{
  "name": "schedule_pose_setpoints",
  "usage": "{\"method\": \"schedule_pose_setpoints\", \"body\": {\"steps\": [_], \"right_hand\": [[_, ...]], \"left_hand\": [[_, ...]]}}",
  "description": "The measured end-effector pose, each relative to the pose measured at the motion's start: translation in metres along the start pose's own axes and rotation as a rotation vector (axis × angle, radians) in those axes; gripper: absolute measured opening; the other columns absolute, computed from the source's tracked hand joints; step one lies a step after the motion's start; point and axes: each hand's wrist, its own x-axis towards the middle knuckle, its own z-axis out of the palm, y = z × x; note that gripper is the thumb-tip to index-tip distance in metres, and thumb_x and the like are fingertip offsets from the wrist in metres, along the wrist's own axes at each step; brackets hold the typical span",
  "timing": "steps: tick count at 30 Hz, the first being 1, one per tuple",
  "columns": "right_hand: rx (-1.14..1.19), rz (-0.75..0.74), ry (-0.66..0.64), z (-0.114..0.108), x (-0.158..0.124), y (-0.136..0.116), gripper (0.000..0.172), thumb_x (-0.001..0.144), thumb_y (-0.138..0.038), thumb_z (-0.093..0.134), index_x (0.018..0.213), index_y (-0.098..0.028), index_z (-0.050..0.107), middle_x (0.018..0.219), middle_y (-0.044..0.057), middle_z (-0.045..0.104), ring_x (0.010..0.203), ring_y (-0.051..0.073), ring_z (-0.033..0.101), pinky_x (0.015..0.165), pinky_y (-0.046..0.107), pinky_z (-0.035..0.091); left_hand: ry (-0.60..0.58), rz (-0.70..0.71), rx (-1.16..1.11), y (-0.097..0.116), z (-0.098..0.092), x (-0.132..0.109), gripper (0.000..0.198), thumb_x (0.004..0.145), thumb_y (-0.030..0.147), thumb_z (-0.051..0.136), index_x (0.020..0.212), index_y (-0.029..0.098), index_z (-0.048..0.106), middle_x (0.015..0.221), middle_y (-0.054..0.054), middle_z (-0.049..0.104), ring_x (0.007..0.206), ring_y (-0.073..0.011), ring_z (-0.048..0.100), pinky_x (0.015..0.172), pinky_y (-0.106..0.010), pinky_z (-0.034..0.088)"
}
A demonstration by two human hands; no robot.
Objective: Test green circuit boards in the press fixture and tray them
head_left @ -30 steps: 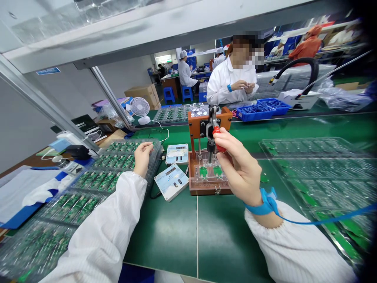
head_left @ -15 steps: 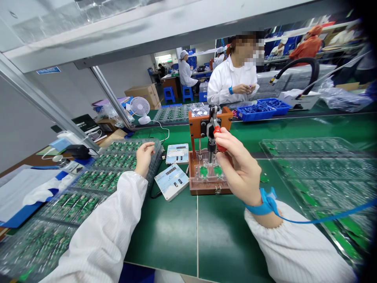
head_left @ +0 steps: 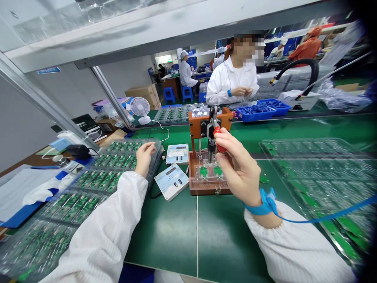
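My right hand [head_left: 240, 169], with a blue wrist strap [head_left: 259, 204], is wrapped round the red handle [head_left: 219, 141] of a toggle clamp [head_left: 212, 122]. That clamp sits on an orange-brown test fixture [head_left: 194, 173] in the middle of the bench. Two green circuit boards [head_left: 203, 171] lie under the fixture's clear plate; my fingers partly cover its right side. My left hand [head_left: 144, 157] is held, fingers curled and closed, over the right edge of a clear tray of circuit boards [head_left: 100, 177]. Nothing shows between its fingers. Beside it are two white display boxes [head_left: 171, 181].
On the right lies another clear tray [head_left: 312, 173] with green boards along its left side. A loose green board piece [head_left: 264, 178] is near my right wrist. Beyond the fixture are a small fan [head_left: 140, 107], a blue bin [head_left: 262, 110] and a co-worker in white [head_left: 232, 78].
My hands and the clamp stay almost still. Across the bench, the co-worker's hands have shifted slightly. At the upper right, a clear plastic sheet has come up into view.
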Motion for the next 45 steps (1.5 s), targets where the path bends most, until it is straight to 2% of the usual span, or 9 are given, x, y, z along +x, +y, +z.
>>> {"method": "schedule_pose_setpoints", "body": {"steps": [4,11,15,22,25,28,32,40,45], "right_hand": [[-0.013,0.003,0.001,-0.0001,-0.0005,0.0002,0.05,0.099,-0.009,0.052,0.143,-0.034,0.057,0.147,0.0,0.057,0.144,0.029,0.046,0.122,0.057,0.043],[0.0,0.007,0.003,0.0003,-0.0007,0.0003,0.051,0.098,-0.008,0.052,0.142,-0.033,0.058,0.146,0.0,0.057,0.144,0.029,0.047,0.121,0.057,0.044],[0.009,0.004,0.006,0.0007,-0.0002,-0.0002,0.052,0.098,-0.006,0.053,0.142,-0.034,0.058,0.147,-0.001,0.057,0.144,0.028,0.047,0.123,0.057,0.042],[0.007,0.005,0.01,0.0012,-0.0002,0.0,0.051,0.098,-0.007,0.053,0.141,-0.033,0.058,0.146,0.0,0.057,0.144,0.028,0.047,0.122,0.056,0.043],[0.004,0.008,0.008,0.0012,-0.0006,0.0,0.051,0.098,-0.007,0.053,0.141,-0.033,0.058,0.147,0.0,0.057,0.144,0.028,0.047,0.122,0.056,0.043],[0.001,0.008,0.008,0.001,-0.0007,-0.0007,0.051,0.098,-0.007,0.052,0.141,-0.033,0.058,0.146,-0.001,0.057,0.144,0.028,0.047,0.123,0.056,0.042],[0.014,0.028,-0.002,0.0007,-0.0004,-0.0022,0.053,0.099,-0.005,0.052,0.142,-0.034,0.058,0.147,-0.002,0.056,0.145,0.027,0.045,0.124,0.055,0.041],[0.01,0.024,-0.001,0.0004,0.0002,-0.0026,0.054,0.098,-0.004,0.052,0.142,-0.036,0.058,0.147,-0.003,0.057,0.146,0.027,0.045,0.124,0.054,0.04],[0.008,0.027,0.004,0.0007,0.0002,-0.0022,0.051,0.1,-0.006,0.052,0.141,-0.035,0.058,0.146,-0.003,0.058,0.145,0.027,0.046,0.123,0.055,0.041]], "left_hand": [[-0.01,-0.002,0.004,0.0006,0.0006,-0.001,0.036,0.064,0.043,0.077,0.088,0.016,0.073,0.083,-0.006,0.069,0.08,-0.0197,0.064,0.074,-0.03,0.05],[0.011,0.012,0.028,-0.0001,-0.0003,0.0005,0.034,0.063,0.039,0.075,0.089,0.016,0.073,0.066,0.001,0.058,0.062,-0.0143,0.056,0.062,-0.027,0.045],[0.021,0.016,0.029,-0.0008,-0.0001,0.0006,0.032,0.063,0.038,0.075,0.087,0.017,0.072,0.065,0.0,0.059,0.063,-0.0153,0.057,0.062,-0.027,0.046],[0.034,0.015,0.007,-0.0018,-0.0006,0.0016,0.038,0.064,0.034,0.074,0.097,0.016,0.068,0.075,-0.002,0.064,0.07,-0.0155,0.062,0.064,-0.025,0.048],[0.048,0.014,-0.009,-0.003,-0.0016,0.0032,0.047,0.063,0.029,0.074,0.106,0.017,0.062,0.076,0.001,0.061,0.067,-0.0129,0.058,0.058,-0.022,0.044],[0.059,0.01,-0.014,-0.0048,-0.0021,0.0042,0.052,0.061,0.023,0.073,0.111,0.018,0.061,0.088,-0.001,0.063,0.066,-0.0106,0.056,0.054,-0.02,0.04],[0.077,0.018,0.02,-0.0073,-0.0019,0.0049,0.047,0.065,0.02,0.069,0.112,0.018,0.064,0.105,-0.006,0.065,0.068,-0.0096,0.058,0.054,-0.019,0.041],[0.062,0.049,0.085,-0.006,-0.0026,0.003,0.039,0.071,0.018,0.065,0.11,0.017,0.067,0.116,-0.01,0.066,0.075,-0.013,0.064,0.06,-0.022,0.047],[0.059,0.056,0.097,-0.0038,-0.0023,0.001,0.038,0.07,0.018,0.064,0.108,0.016,0.068,0.117,-0.01,0.067,0.074,-0.0135,0.063,0.061,-0.023,0.047]]}}
